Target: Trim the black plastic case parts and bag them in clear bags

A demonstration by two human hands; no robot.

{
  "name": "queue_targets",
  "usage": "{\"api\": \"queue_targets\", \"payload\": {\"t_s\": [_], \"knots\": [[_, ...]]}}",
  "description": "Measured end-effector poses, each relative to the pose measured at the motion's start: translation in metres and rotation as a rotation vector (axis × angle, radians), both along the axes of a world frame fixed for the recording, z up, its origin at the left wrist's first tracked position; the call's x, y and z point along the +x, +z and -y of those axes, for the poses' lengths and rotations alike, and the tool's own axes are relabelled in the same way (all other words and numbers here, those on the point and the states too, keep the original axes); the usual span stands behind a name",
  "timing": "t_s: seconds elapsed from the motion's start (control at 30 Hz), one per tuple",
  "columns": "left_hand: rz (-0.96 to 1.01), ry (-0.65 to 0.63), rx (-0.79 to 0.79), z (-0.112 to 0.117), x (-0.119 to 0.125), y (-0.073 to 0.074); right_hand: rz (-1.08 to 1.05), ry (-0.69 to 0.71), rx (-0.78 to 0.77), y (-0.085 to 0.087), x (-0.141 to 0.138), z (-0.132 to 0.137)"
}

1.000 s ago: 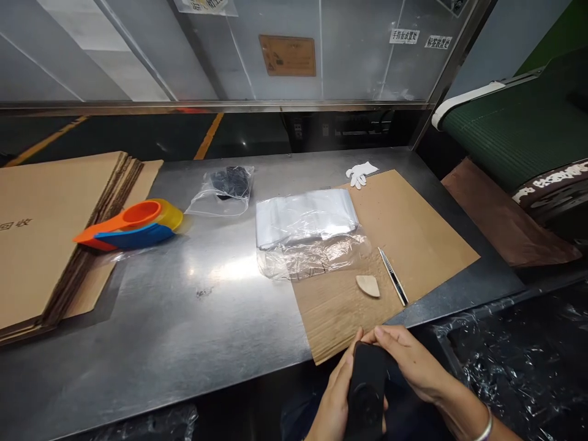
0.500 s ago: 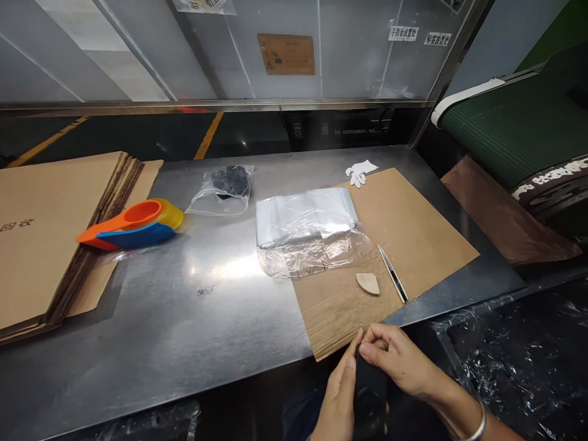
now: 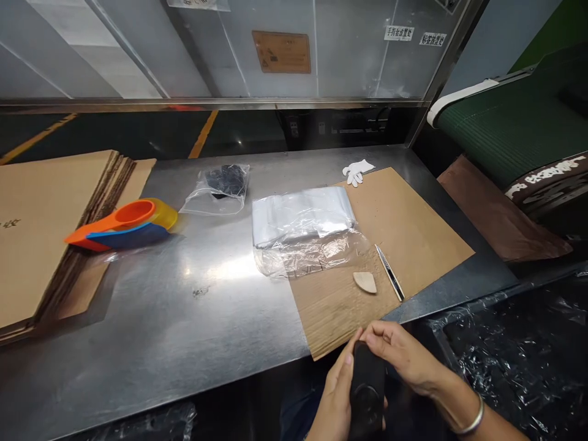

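Observation:
My left hand (image 3: pixel 337 392) is wrapped round a black oblong part (image 3: pixel 367 392) with rounded ends and a circular recess, just off the table's front edge. At the part's upper end, the bent fingers of my right hand (image 3: pixel 404 355) grip its rim; a silver bangle circles that wrist. Beyond my hands, a pale wedge-shaped piece (image 3: pixel 365 282) lies on a flat cardboard sheet (image 3: pixel 418 226). To its right rests a utility knife (image 3: pixel 389 273). A stack of clear plastic bags (image 3: pixel 303 214) in torn wrapping overlaps the cardboard's left side.
A white glove (image 3: pixel 358 172) lies at the back, and a clear bag with black contents (image 3: pixel 225 184) farther left. Orange, blue and yellow tape dispensers (image 3: pixel 122 225) sit against stacked cardboard (image 3: pixel 50 226) on the metal table (image 3: pixel 206 331). A green conveyor (image 3: pixel 514 128) stands at right.
The black part has tipped so more of its face shows. My right thumb has slid from its front to behind the upper edge. The view has shifted slightly.

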State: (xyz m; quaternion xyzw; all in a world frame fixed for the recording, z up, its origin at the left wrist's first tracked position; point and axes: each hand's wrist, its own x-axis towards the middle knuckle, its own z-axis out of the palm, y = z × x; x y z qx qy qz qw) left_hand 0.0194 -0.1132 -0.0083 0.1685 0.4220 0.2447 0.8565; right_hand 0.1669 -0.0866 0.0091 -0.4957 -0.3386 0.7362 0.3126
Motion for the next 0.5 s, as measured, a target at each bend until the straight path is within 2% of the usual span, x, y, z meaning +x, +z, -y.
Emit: {"api": "queue_targets", "payload": {"t_s": [0.1,0.3,0.4,0.5], "knots": [[0.08,-0.015,-0.057,-0.002,-0.001,-0.005,-0.116,0.017,-0.065,-0.001,0.01,0.002],[0.182,0.022,-0.099,0.001,0.002,-0.015,-0.044,0.051,-0.051,0.004,0.014,0.004],[0.153,0.021,-0.109,-0.003,0.001,-0.01,0.028,0.069,-0.021,0.008,0.014,0.004],[0.09,0.029,-0.108,-0.01,-0.002,-0.001,0.061,0.115,0.074,0.011,0.015,0.004]]}}
